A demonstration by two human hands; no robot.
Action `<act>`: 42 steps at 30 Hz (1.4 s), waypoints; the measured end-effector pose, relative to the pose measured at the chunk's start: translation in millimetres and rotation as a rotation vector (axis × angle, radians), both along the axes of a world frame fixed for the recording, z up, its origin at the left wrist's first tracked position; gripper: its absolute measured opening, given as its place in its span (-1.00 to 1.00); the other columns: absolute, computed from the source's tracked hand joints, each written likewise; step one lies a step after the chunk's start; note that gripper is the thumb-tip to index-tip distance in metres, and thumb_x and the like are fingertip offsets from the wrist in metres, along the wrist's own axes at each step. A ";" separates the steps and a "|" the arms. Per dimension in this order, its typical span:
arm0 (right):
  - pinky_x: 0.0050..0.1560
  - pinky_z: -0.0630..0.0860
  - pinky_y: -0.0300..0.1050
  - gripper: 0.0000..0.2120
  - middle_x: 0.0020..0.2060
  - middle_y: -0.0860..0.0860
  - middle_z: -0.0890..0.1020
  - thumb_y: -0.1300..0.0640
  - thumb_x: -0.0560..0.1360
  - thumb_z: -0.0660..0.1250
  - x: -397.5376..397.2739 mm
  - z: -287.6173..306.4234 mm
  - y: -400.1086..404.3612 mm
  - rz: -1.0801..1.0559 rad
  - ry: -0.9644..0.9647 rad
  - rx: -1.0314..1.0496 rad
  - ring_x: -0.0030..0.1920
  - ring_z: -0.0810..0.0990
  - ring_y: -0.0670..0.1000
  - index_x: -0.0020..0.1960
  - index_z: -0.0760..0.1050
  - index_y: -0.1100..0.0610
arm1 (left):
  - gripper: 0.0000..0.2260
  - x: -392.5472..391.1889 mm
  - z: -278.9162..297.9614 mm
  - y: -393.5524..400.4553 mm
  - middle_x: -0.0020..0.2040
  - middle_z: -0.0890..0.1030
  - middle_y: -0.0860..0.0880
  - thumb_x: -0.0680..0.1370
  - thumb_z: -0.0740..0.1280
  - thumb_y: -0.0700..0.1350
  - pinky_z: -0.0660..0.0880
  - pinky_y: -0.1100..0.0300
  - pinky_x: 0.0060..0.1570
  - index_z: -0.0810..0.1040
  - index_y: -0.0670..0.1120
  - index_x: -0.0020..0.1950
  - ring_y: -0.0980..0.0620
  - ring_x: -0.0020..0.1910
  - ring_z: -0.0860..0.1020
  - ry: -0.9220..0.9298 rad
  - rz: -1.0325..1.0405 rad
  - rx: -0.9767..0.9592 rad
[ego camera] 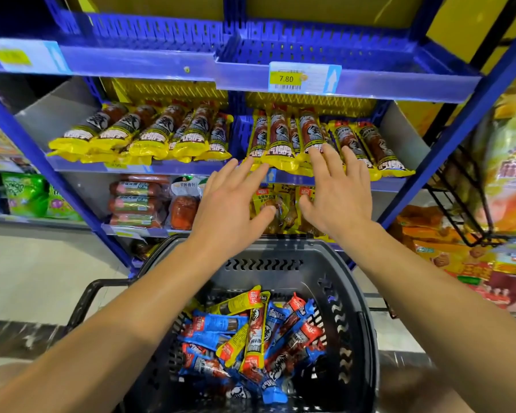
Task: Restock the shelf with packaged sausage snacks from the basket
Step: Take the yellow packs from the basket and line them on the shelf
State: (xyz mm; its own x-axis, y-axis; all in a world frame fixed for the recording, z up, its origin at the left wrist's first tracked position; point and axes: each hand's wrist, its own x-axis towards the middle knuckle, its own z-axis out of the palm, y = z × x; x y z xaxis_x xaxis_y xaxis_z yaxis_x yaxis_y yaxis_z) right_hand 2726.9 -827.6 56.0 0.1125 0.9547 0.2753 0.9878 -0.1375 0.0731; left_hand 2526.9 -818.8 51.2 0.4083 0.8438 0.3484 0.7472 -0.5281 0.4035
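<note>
A dark plastic basket (352,299) stands below me, holding several sausage snack packs (252,332) in blue, yellow and red wrappers. On the blue shelf (173,166) lie two groups of yellow-wrapped sausage packs: the left group (140,134) and the right group (283,138). My left hand (230,201) is stretched out flat, its fingertips at the front edge of the right group. My right hand (337,186) is also flat, fingertips touching the lower ends of those packs. Neither hand holds anything.
An upper blue shelf (370,81) carries a 7.80 price tag (286,79). Below sit red sausages (134,201) and yellow meat packs (268,204). A wire rack with snack bags (465,198) juts out at the right. Green packs (27,195) lie at the left.
</note>
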 end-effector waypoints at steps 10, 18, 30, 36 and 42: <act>0.47 0.17 0.28 -0.28 0.49 0.13 0.34 -0.15 0.45 0.19 -3.8 -8.0 -25.7 0.110 0.097 0.162 0.51 0.21 0.26 0.53 0.23 0.14 | -0.36 -9.1 -26.0 -11.2 0.54 0.26 -0.08 0.49 0.15 0.24 0.12 -0.13 0.50 0.27 0.00 0.53 -0.12 0.54 0.15 -0.021 -0.019 -0.015; 0.47 0.21 0.28 -0.28 0.46 0.09 0.40 -0.21 0.46 0.18 -41.4 -113.5 -88.5 0.263 0.218 -0.091 0.50 0.26 0.22 0.52 0.29 0.13 | -0.37 -37.1 -111.6 -42.9 0.59 0.09 0.04 0.55 0.16 0.24 -0.01 -0.05 0.53 0.11 0.08 0.58 0.01 0.58 -0.03 0.118 -0.007 -0.265; 0.47 0.23 0.02 -0.23 0.49 0.11 0.30 -0.18 0.52 0.30 -62.5 -277.0 -97.9 -0.015 0.475 -0.803 0.47 0.26 0.19 0.57 0.07 0.12 | -0.36 -72.7 -253.6 -72.6 0.35 0.48 -0.17 0.42 0.21 0.23 0.43 -0.18 0.24 0.44 -0.09 0.40 -0.28 0.33 0.42 0.377 0.019 -0.563; 0.33 0.44 0.15 -0.26 0.41 0.18 0.41 -0.18 0.52 0.34 -77.6 -318.6 -93.7 -0.232 0.716 -0.983 0.38 0.42 0.23 0.53 0.12 0.12 | -0.41 -68.9 -289.9 -77.4 0.38 0.46 -0.26 0.48 0.21 0.18 0.35 -0.29 0.32 0.35 -0.04 0.46 -0.35 0.38 0.38 0.367 0.042 -0.660; 0.37 0.40 0.03 -0.22 0.39 0.18 0.47 -0.19 0.51 0.37 -94.6 -345.5 -87.7 -0.461 0.946 -1.061 0.37 0.45 0.22 0.53 0.14 0.19 | -0.34 -83.6 -307.9 -75.3 0.39 0.45 -0.24 0.46 0.13 0.22 0.30 -0.20 0.39 0.34 -0.09 0.48 -0.27 0.44 0.34 0.310 0.070 -0.765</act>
State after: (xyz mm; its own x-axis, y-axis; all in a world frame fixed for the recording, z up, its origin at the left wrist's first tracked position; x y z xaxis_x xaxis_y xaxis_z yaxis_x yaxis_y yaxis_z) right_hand 2632.3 -915.4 -289.5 0.1873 0.4903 -0.8512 0.6113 -0.7365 -0.2897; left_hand 2443.3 -894.0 -256.7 0.3294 0.8291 -0.4519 0.9045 -0.1396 0.4031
